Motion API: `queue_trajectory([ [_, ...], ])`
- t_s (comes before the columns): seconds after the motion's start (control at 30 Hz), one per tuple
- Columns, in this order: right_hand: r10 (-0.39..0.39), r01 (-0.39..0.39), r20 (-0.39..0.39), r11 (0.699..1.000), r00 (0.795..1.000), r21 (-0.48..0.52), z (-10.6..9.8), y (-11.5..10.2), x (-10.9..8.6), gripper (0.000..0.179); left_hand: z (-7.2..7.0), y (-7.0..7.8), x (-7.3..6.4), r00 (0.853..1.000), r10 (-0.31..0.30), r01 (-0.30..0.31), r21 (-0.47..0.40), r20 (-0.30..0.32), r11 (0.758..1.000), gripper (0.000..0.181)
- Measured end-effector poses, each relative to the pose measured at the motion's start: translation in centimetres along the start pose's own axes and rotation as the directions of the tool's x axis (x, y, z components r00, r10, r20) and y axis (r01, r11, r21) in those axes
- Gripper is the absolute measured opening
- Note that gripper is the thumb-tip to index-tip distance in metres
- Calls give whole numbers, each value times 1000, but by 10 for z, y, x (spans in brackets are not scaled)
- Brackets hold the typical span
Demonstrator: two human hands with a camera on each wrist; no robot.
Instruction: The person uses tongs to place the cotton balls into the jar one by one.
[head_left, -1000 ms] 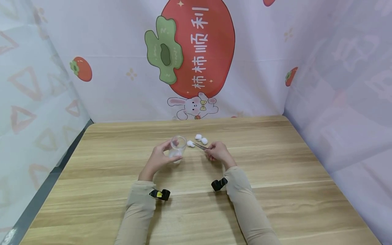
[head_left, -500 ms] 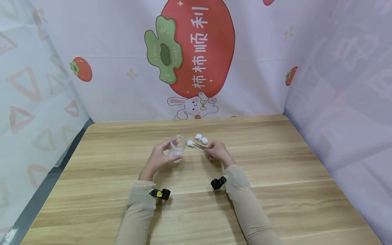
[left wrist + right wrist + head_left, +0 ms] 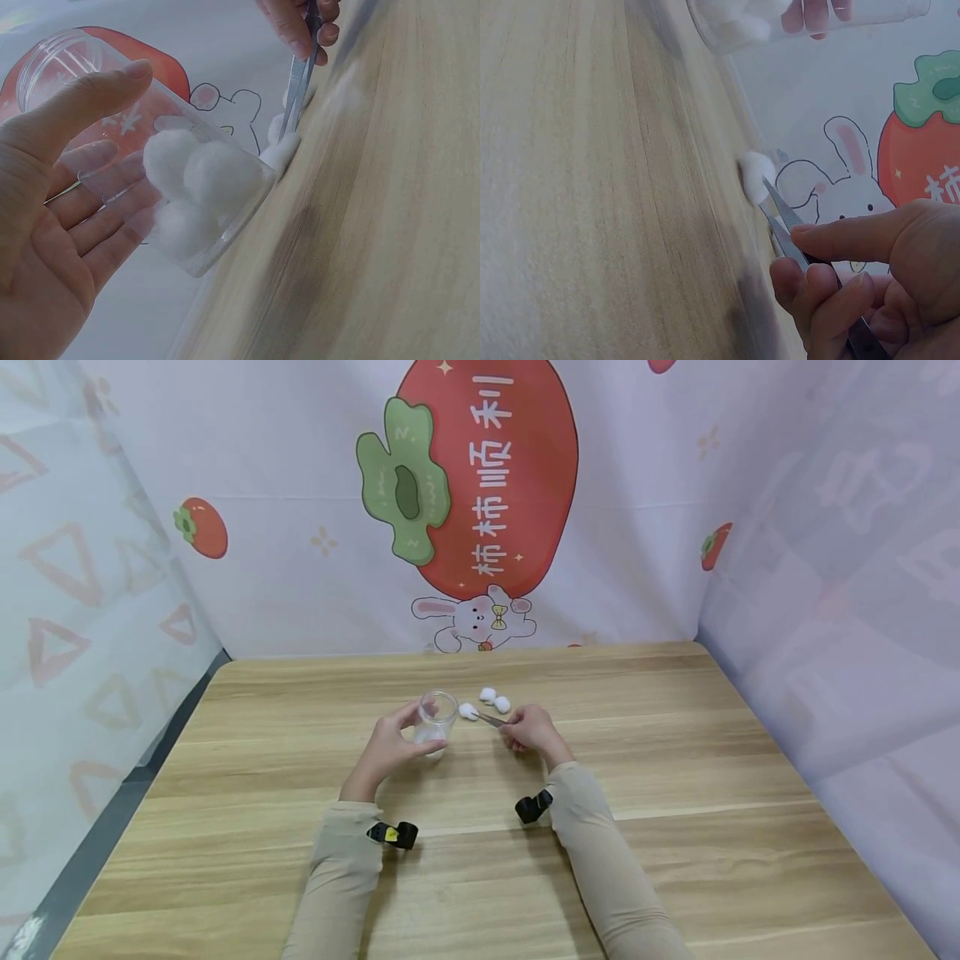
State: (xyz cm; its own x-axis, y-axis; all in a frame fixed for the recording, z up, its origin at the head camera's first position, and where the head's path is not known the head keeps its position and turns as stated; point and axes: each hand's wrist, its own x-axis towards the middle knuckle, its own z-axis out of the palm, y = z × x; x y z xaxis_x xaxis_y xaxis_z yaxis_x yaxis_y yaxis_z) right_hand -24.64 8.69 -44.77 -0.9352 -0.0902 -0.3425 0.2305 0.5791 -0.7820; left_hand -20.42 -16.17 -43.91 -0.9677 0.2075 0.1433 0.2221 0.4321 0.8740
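Observation:
My left hand [image 3: 390, 747] grips a clear open-topped jar [image 3: 135, 97] around its side, thumb on one face and fingers behind. Several white cotton balls [image 3: 217, 176] lie at the bottom of the jar. Metal tweezers [image 3: 787, 240] are pinched between the thumb and fingers of my right hand [image 3: 532, 732]. Their two tips stand slightly apart, right at a loose cotton ball [image 3: 757, 177] on the table. Two more cotton balls [image 3: 495, 700] sit just behind it, partly hidden by the tweezers in the left wrist view.
The wooden table [image 3: 645, 860] stretches out on both sides of the arms. A cloth backdrop [image 3: 285, 593] with a printed persimmon and rabbit hangs at the table's far edge. Pale cloth walls [image 3: 847, 577] flank the left and right sides.
Almost nothing differs. The right forearm has shifted very slightly left, while the tweezer tips stay at the same cotton ball and the jar stays in place.

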Motion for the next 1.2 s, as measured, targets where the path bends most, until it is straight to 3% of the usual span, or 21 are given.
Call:
queue_trajectory([
  [0.33, 24, -24, 4, 1000, 1000, -4, 3, 1, 4, 13, 0, 0, 0, 1000, -12, 12, 4, 0, 1000, 71],
  [1.2, 3, -4, -14, 999, 1000, -49, 2, 3, 6, 18, -1, 2, -1, 1000, -3, 3, 4, -5, 1000, 71],
])
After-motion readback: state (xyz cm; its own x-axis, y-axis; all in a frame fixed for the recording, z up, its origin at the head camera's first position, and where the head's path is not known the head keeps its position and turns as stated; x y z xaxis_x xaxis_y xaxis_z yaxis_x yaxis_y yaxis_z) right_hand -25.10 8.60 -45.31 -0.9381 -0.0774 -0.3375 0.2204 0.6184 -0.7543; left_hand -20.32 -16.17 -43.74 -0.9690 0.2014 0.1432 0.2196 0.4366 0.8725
